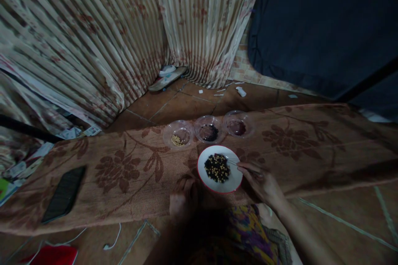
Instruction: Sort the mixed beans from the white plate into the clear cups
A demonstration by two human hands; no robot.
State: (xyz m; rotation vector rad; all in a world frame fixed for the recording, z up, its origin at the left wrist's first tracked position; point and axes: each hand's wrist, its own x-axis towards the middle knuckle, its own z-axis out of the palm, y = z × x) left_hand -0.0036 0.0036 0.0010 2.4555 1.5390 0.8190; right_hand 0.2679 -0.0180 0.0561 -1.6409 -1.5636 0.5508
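Observation:
My right hand [259,180] pinches thin metal tweezers [232,162], whose tips reach over the right side of a white plate [203,161] with a red rim. Mixed black and yellow beans [217,168] are heaped in the middle of this plate. My left hand [184,196] rests on the cloth left of the plate, its fingers curled in with nothing visible in them. Behind the plate stand three clear plastic bowls in a row: the left bowl [186,126] has yellow beans [176,140], the middle bowl [199,126] black beans [212,133], the right bowl [231,116] dark red ones [240,128].
A brown flowered cloth [137,198] covers the long narrow table. At its left end lies a dark phone [64,194]. Striped curtains [199,20] hang beyond, with a skateboard [168,78] at their foot. White scraps [240,91] litter the tiled floor. A white cable [116,238] lies below.

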